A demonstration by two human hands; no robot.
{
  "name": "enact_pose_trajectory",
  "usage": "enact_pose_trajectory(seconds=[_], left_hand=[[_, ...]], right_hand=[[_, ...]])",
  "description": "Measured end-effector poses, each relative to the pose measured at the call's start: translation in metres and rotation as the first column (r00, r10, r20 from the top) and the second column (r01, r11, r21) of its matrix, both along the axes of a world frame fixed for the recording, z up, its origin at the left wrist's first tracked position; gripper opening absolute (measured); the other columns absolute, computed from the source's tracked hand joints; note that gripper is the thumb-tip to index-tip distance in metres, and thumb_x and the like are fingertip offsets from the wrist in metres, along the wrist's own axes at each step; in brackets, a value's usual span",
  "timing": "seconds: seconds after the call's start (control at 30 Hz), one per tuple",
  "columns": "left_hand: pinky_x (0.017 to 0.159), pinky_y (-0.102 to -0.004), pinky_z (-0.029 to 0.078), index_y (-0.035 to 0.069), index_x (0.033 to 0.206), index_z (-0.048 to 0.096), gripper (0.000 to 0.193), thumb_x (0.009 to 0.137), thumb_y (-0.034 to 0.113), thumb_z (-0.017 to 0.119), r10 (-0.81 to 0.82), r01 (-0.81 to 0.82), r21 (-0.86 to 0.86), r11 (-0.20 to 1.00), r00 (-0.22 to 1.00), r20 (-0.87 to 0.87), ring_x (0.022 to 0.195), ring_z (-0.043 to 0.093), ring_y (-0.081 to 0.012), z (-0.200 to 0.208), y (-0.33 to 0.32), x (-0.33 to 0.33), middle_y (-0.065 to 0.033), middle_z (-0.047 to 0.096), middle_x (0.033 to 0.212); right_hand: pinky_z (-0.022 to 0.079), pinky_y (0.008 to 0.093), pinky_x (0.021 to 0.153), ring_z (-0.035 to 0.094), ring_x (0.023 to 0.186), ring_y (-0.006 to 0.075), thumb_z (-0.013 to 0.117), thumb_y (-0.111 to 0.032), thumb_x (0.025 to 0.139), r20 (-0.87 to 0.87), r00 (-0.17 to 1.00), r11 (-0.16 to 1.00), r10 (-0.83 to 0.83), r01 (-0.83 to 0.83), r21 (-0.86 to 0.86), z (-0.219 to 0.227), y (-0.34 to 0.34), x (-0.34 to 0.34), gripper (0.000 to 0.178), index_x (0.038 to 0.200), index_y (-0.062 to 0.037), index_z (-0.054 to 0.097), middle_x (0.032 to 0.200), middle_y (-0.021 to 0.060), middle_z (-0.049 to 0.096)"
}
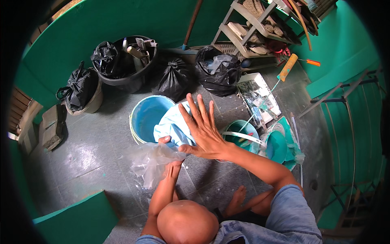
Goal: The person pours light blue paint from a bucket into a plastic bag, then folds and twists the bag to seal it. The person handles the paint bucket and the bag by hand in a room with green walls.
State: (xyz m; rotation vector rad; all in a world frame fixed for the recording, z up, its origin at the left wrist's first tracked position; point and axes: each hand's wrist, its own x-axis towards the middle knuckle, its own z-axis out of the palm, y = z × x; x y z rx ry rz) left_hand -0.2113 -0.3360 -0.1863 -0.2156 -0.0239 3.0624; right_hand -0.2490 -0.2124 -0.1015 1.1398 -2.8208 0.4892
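Clear plastic bag (151,162) pinched by left hand (172,164), mostly hidden; right hand (203,130) splayed flat on light-blue cloth (172,126). Two buckets (147,116), three black sacks (217,70) at 12 o'clock.

Black rubbish bags (217,71), paint roller (288,67), shoe rack (260,24), green wall (101,20)

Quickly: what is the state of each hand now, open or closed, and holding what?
Left hand: closed, pinching the clear plastic bag together with the light blue cloth.
Right hand: open, fingers spread, flat against the light blue cloth.
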Motion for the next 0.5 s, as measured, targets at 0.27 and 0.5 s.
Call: enact_pose_trajectory(seconds=[0.27,0.5], left_hand=[[0.104,-0.0597,0.026,0.004,0.127,0.038,0.074,0.057,0.010,0.062,-0.057,0.067,0.100,0.993,0.994,-0.096,0.115,0.047,-0.0303,0.026,0.002,-0.006,-0.0159,0.049,0.122],[0.105,-0.0589,0.024,0.004,0.132,0.033,0.081,0.057,0.015,0.060,-0.102,0.107,0.031,0.994,0.988,-0.118,0.120,0.043,-0.0302,0.035,-0.001,-0.002,-0.0166,0.043,0.130]], right_hand=[[-0.008,0.0595,0.102,0.003,0.136,0.0374,0.024,-0.055,0.091,0.246,0.939,0.905,-0.240,0.308,-0.292,0.017,0.031,-0.035,0.065,0.143,-0.0154,0.019,0.146,0.0198,0.014],[0.002,0.0626,0.102,0.053,0.107,0.0263,0.058,-0.027,0.084,0.266,0.947,0.930,-0.181,0.253,-0.267,-0.010,0.031,-0.040,0.027,0.106,-0.0107,0.061,0.108,0.0068,0.060]])
